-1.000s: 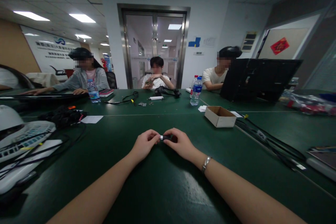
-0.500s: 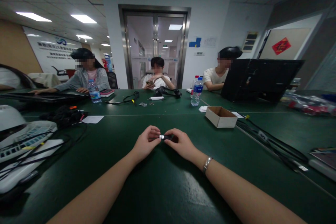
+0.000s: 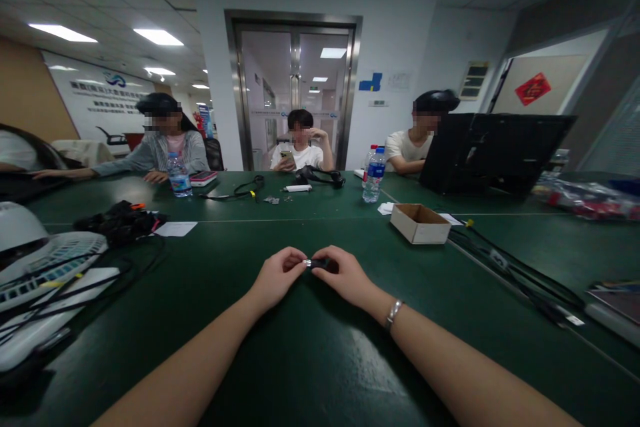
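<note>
Although partly hidden, recognisable as a small silver-and-black cylinder (image 3: 315,263), pinched level between the narrowed fingertips of left hand (image 3: 278,274) and right hand (image 3: 347,275), over smooth green tabletop (image 3: 280,367). At right, open-topped white cardboard box (image 3: 417,233), brown inside; beyond, clear plastic bottle (image 3: 371,192) with blue label (image 3: 375,169), print too small to read.

Spreads wide and dark green as a table (image 3: 320,360). Bears an open cardboard box (image 3: 420,233) at right, beside black cables (image 3: 505,265); carries plastic bottles (image 3: 374,180) farther back, and at left a paper sheet (image 3: 176,229) beside a black tangle (image 3: 117,223).
</note>
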A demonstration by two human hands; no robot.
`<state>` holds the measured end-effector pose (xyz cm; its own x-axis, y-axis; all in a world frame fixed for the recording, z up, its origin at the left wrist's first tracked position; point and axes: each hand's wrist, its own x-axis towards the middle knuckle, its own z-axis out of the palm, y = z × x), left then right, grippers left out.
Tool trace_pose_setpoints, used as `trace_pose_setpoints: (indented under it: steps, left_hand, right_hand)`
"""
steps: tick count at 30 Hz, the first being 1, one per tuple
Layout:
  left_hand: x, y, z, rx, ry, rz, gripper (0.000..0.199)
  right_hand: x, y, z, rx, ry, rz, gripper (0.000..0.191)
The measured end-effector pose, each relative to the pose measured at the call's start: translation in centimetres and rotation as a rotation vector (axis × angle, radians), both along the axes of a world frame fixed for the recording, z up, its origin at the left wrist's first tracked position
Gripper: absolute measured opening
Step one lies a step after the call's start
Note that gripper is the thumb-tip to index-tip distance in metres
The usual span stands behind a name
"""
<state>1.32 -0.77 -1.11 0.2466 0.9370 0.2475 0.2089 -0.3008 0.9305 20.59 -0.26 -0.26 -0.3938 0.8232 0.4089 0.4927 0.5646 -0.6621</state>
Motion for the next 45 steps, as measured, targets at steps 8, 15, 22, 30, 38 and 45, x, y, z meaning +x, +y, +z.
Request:
trace_pose_setpoints:
  steps: [8, 15, 22, 30, 38, 45]
  left_hand:
    - [0.1, 0.0, 0.1, 0.008, -0.005, 0.005, 0.018]
    - [0.0, -0.1, 0.2, -0.028, 0.058, 0.052, 0.026]
    - [0.3, -0.7, 0.9, 0.005, 0.274, 0.18, 0.04]
    - [0.6, -1.5, 1.5, 0.043, 0.397, 0.215, 0.048]
    - [0.3, -1.9, 1.6, 0.016, 0.434, 0.28, 0.054]
    - [0.2, -1.8, 1.3, 0.045, 0.481, 0.19, 0.049]
  right_hand:
    - [-0.1, -0.1, 0.2, -0.003, -0.019, -0.002, 0.017]
    - [-0.1, -0.2, 0.4, -0.005, -0.01, -0.001, 0.018]
    - [-0.3, -0.4, 0.6, -0.008, -0.019, 0.003, 0.019]
    - [-0.4, -0.8, 0.5, 0.064, -0.059, 0.056, 0.018]
    - [-0.4, -0.9, 0.6, 0.074, -0.103, 0.055, 0.021]
    - [-0.3, -0.7, 0.4, 0.056, -0.058, 0.039, 0.019]
